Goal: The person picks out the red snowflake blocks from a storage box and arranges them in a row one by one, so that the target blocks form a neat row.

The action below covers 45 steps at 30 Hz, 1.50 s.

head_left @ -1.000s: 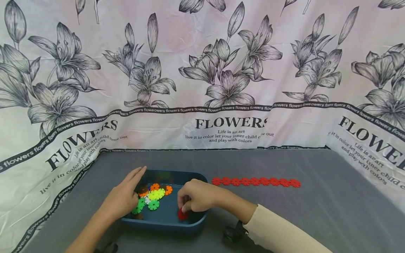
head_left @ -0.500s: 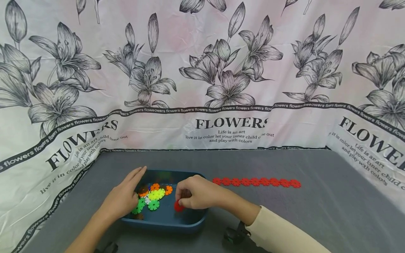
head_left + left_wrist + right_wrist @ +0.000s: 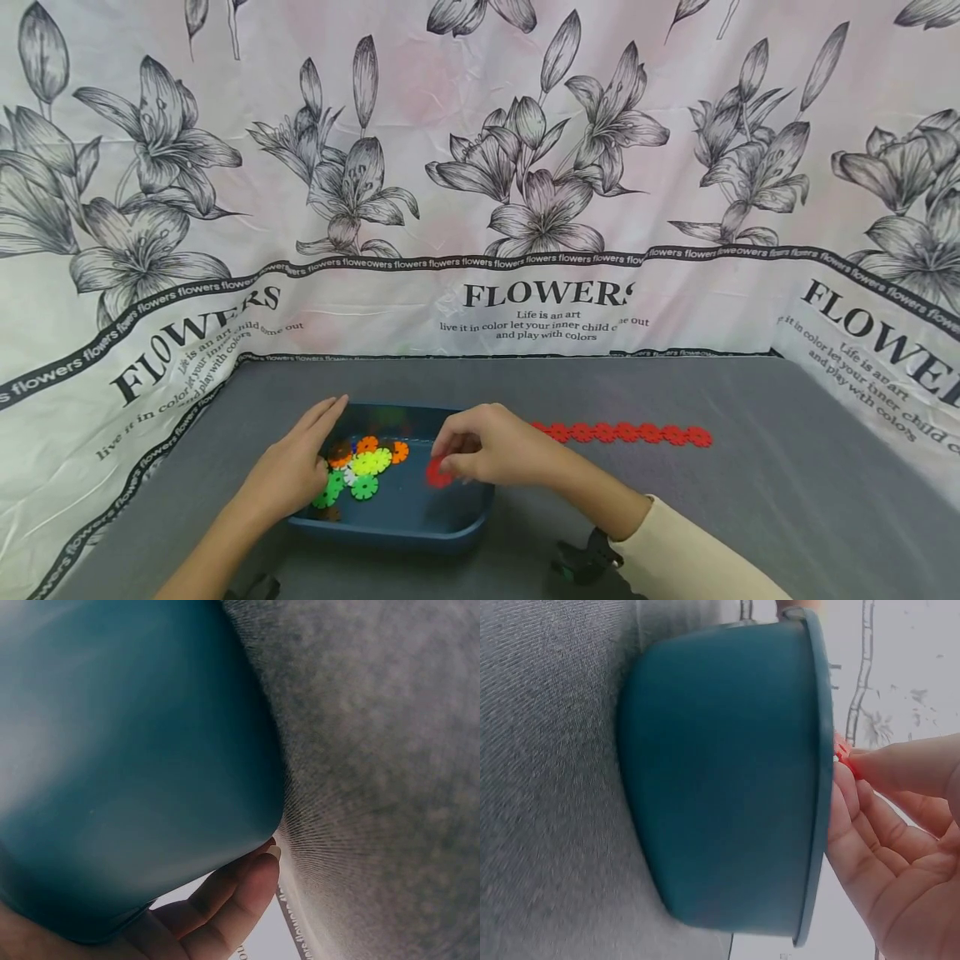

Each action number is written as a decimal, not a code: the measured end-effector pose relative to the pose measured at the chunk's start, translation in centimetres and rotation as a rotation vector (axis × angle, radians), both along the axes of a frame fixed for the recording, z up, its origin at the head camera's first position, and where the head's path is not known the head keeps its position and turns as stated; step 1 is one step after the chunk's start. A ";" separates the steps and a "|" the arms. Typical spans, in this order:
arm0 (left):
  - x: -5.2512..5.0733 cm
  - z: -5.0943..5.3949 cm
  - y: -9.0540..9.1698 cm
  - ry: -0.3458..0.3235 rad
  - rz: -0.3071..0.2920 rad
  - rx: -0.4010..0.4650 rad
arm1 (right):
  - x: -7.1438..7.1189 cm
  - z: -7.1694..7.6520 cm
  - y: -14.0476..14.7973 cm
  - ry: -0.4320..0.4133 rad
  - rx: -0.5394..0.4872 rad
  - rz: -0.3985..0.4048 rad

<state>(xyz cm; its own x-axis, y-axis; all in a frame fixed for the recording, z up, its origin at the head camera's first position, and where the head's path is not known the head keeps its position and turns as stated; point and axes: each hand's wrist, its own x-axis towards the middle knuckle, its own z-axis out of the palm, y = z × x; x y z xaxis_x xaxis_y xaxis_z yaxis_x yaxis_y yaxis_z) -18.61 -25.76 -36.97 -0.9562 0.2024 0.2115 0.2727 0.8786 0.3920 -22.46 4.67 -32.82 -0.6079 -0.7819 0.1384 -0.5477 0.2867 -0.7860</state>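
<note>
A blue plastic tub (image 3: 390, 535) stands on the grey tabletop, holding loose plastic snowflake discs. My left hand (image 3: 294, 467) grips its left side; in the left wrist view the fingers (image 3: 238, 904) lie along the outside wall. Between right thumb and fingertips a red snowflake disc (image 3: 438, 473) is pinched, slightly blurred, over the tub's right part. That right hand (image 3: 487, 446) hovers by the right rim. In the right wrist view the red disc (image 3: 844, 756) shows just past the rim, partly hidden by fingers.
Inside the tub lie orange (image 3: 400, 451), yellow (image 3: 371, 461) and green discs (image 3: 364, 487), bunched to the left. A straight row of red discs (image 3: 626, 432) lies right of the tub, its left end hidden behind my right hand. Flower-printed cloth (image 3: 547, 304) bounds the table behind.
My right hand has lifted the red disc from near the tub's floor and shifted slightly up and right. The left hand and tub have stayed in place.
</note>
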 end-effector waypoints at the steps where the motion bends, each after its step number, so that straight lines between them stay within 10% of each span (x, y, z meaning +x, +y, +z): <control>1: 0.0 0.0 0.0 0.002 -0.001 -0.001 | -0.1 0.0 0.3 -0.015 -0.008 -0.008; 45: -0.2 -0.2 -0.2 -0.029 0.005 -0.004 | -1.0 0.6 11.0 -0.070 -0.083 -0.211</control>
